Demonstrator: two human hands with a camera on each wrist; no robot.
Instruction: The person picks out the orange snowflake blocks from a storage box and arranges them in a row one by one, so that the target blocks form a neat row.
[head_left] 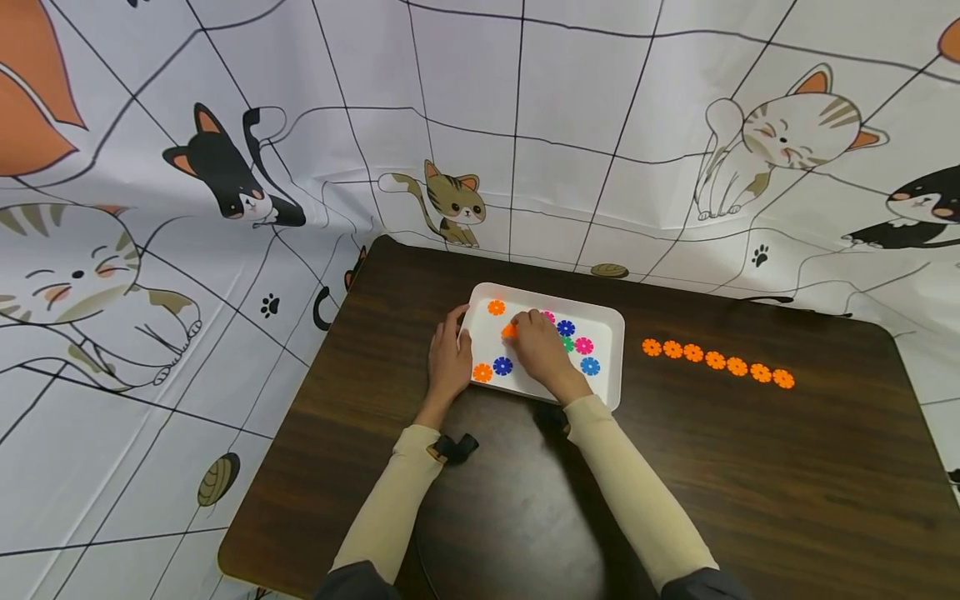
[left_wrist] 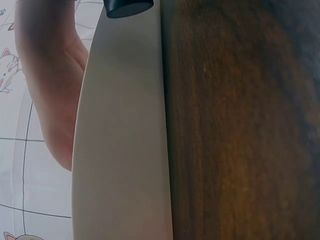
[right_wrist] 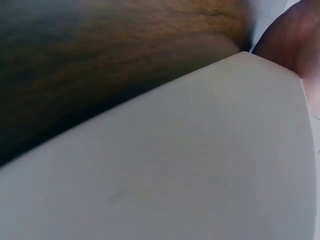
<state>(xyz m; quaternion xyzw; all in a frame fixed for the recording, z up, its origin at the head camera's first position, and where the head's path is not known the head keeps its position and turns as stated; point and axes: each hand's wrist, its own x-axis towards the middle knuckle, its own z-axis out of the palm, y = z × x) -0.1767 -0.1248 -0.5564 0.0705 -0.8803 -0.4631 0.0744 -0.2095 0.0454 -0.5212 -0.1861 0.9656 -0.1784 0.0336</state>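
Note:
A white rectangular tray (head_left: pixel 606 332) holds flower-shaped plastic discs in orange, blue, pink and green. My left hand (head_left: pixel 450 358) grips the tray's left side, its thumb at the rim and its fingers along the outside. Inside the tray, my right hand (head_left: pixel 542 354) pinches an orange disc (head_left: pixel 509 332) with fingertips and thumb. Its back covers some of the discs below. In the left wrist view, the tray's outer wall (left_wrist: pixel 120 130) hides part of the left hand (left_wrist: pixel 47 85). The right wrist view is mostly tray wall (right_wrist: pixel 190 150).
To the right of the tray, several orange discs (head_left: pixel 716 361) lie in a slanting row on the dark wooden table (head_left: pixel 750 467). A white cat-print cloth (head_left: pixel 570 100) hangs behind the table and down its left side.

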